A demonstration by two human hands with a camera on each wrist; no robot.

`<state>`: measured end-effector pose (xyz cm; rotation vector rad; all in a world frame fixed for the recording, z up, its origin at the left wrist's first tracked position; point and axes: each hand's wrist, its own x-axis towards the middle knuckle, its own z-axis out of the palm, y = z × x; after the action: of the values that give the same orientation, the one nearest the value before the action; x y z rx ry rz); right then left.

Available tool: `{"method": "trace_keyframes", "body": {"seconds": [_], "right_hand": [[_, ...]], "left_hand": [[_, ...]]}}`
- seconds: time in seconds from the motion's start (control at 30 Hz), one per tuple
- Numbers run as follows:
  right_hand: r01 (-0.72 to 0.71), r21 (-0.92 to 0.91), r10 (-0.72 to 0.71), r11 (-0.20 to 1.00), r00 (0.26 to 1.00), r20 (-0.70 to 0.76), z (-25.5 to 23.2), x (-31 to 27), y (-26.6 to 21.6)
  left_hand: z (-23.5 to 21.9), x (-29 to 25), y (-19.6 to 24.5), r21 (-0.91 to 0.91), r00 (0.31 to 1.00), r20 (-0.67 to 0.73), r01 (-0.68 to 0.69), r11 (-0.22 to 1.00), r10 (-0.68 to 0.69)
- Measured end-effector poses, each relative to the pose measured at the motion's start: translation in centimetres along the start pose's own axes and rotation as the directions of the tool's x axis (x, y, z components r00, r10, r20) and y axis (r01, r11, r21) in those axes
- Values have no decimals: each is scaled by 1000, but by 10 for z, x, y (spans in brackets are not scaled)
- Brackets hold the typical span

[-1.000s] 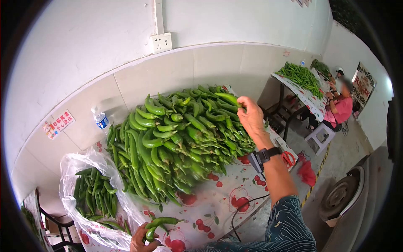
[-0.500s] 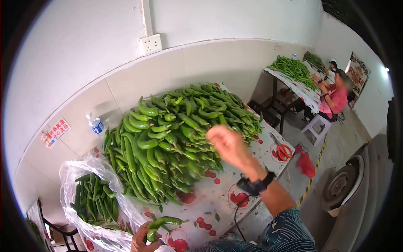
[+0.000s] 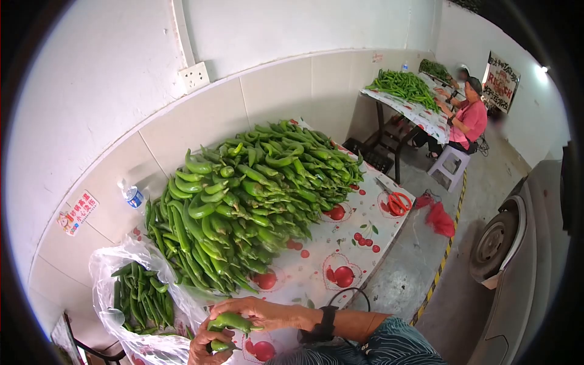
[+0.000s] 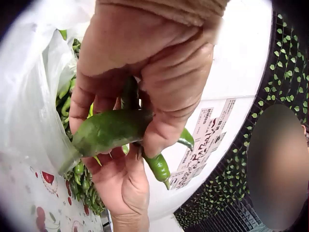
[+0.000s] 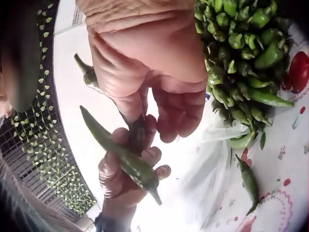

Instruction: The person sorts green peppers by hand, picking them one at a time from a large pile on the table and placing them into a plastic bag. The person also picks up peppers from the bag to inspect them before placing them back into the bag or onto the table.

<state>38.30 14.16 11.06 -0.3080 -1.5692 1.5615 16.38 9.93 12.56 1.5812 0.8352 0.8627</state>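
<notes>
My left hand (image 3: 204, 348) holds several green peppers (image 4: 113, 130) low in the head view, above the table's near edge. They cross one another between its thumb and fingers in the left wrist view. My right hand (image 3: 258, 309) has come up against the left one. In the right wrist view its thumb and fingers pinch a dark green pepper (image 5: 87, 72), whose stem end sticks out past the thumb. Another pepper (image 5: 118, 154) lies across the left hand's fingers. A big pile of green peppers (image 3: 243, 194) covers the table beyond both hands.
Left of the hands, an open clear plastic bag (image 3: 103, 286) contains more peppers. A water bottle (image 3: 132, 196) stands by the wall. Red-handled scissors (image 3: 398, 204) lie near the table's right edge. A person in pink (image 3: 471, 118) sits at a farther pepper-covered table (image 3: 426, 118).
My right hand was at the pile's far right with a pepper, then drew back with none visible, and now meets the left hand. The left hand has stayed low, holding its peppers.
</notes>
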Motion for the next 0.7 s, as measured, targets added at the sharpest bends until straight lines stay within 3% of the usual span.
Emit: {"method": "trace_keyframes", "body": {"seconds": [0.07,0.17,0.27,0.3,0.37,0.4,0.47,0.5,0.53,0.6,0.63,0.7], "right_hand": [[22,68,-18,997,998,-55,2,1,-3],[-134,-39,136,990,988,70,-13,-1,-30],[-171,65,171,983,985,4,-15,-7,-27],[-176,-139,173,975,984,-37,-23,-5,-19],[-116,-222,53,968,961,-271,-27,-6,-28],[-65,-236,-8,970,956,-294,-35,-6,-31],[-61,-470,-77,881,960,-269,-43,-1,-52],[-162,-193,94,968,943,-319,-38,1,-61],[-139,-128,96,982,951,-294,-39,2,-54],[-95,2,92,996,960,-263,-36,5,-35],[-115,-29,101,993,948,-302,-26,8,-28],[-97,161,143,982,942,-303,-18,14,-12]], "left_hand": [[6,4,6,138,991,-8,-129,982,131],[-10,5,-7,-214,982,126,166,963,-142],[4,9,-2,-132,984,71,169,977,-160],[7,13,3,-101,987,84,146,984,-138],[12,23,3,15,995,44,91,996,-91],[12,21,2,79,995,3,96,992,-97],[11,21,4,82,993,-53,113,990,-109],[13,23,16,-56,958,-117,258,965,-263],[16,29,27,-200,903,-159,365,909,-398],[21,39,22,-98,904,-260,326,940,-340],[23,40,16,-7,914,-265,316,949,-306],[28,39,4,53,909,-320,297,953,-266]]}}
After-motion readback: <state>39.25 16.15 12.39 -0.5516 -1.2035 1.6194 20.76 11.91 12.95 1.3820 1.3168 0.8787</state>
